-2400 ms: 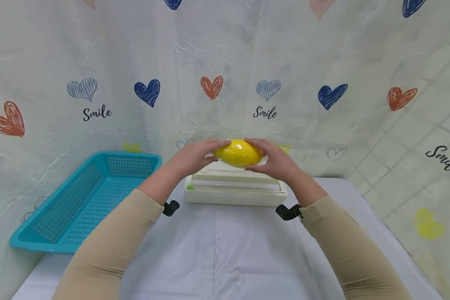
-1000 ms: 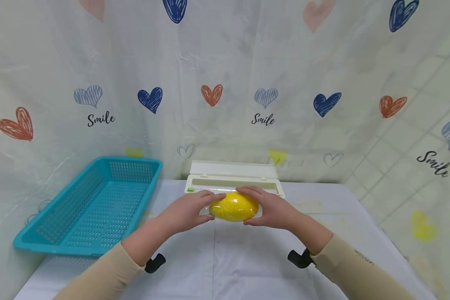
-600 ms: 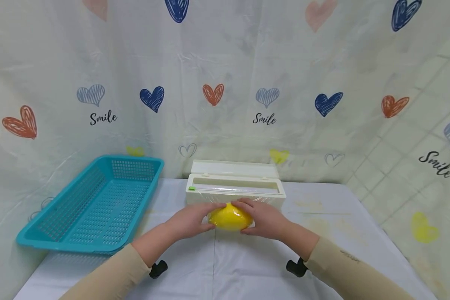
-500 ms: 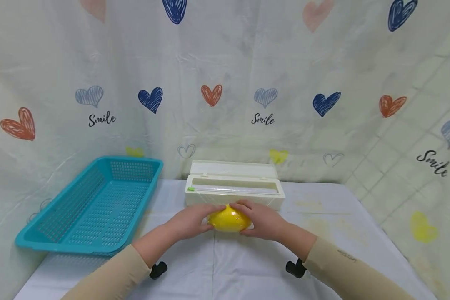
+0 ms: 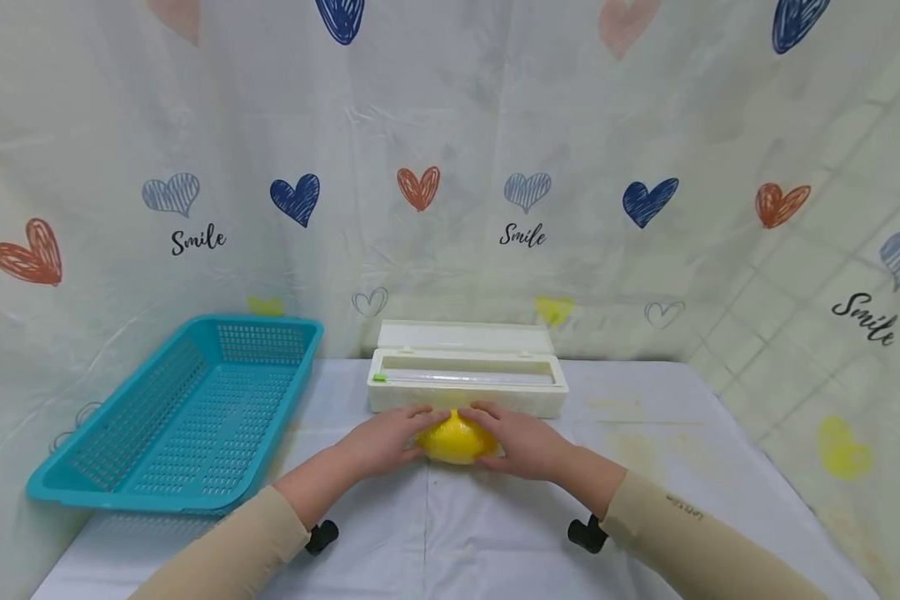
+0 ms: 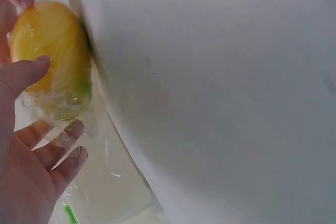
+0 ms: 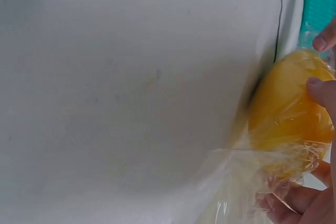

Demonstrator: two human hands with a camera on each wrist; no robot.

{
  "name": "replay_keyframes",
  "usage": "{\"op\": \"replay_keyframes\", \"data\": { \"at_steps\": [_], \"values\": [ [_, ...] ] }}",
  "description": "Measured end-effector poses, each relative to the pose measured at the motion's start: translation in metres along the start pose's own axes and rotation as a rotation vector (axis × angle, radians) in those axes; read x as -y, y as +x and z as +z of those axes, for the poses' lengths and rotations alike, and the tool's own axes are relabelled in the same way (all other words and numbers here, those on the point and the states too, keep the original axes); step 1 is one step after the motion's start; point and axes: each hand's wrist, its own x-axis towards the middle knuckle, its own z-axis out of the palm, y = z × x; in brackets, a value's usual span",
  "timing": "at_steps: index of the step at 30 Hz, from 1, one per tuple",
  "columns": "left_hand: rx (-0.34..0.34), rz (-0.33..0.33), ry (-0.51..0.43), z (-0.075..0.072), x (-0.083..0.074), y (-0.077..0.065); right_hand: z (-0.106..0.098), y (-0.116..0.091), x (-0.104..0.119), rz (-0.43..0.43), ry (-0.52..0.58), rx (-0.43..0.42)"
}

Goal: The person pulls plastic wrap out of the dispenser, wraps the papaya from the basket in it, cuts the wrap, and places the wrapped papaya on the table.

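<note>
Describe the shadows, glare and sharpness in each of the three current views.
Head view: faint, soft shadows on the white fabric tablecloth; left wrist: hazy overall, small white glints on the crinkled clear plastic film around the yellow oval object; right wrist: soft detail, glints on the film, a dark shadow beside the object.

- Tabletop [image 5: 510, 550]: covered with a white cloth [image 5: 375, 558]; a thin crease [image 5: 425, 542] runs front to back; faint yellowish stains [image 5: 637, 450] mark the right side.
- Teal basket [image 5: 127, 499]: perforated, upright, positioned at the left.
- White box [image 5: 401, 399]: set crosswise at rear centre, apart from the basket, lid [image 5: 465, 336] raised.
</note>
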Motion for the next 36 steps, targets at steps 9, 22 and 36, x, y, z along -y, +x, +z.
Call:
{"op": "replay_keyframes", "data": {
  "at_steps": [9, 22, 36],
  "values": [
    [0.002, -0.069, -0.086, -0.005, -0.003, -0.006, 0.000, 0.000, 0.001, 0.025, -0.009, -0.001],
    [-0.004, -0.075, -0.115, -0.009, -0.003, -0.011, 0.001, -0.001, 0.003, 0.003, -0.032, -0.001],
    [-0.215, -0.208, -0.185, -0.026, 0.006, -0.014, -0.011, 0.002, 0.004, 0.016, -0.021, -0.013]
  ]
}}
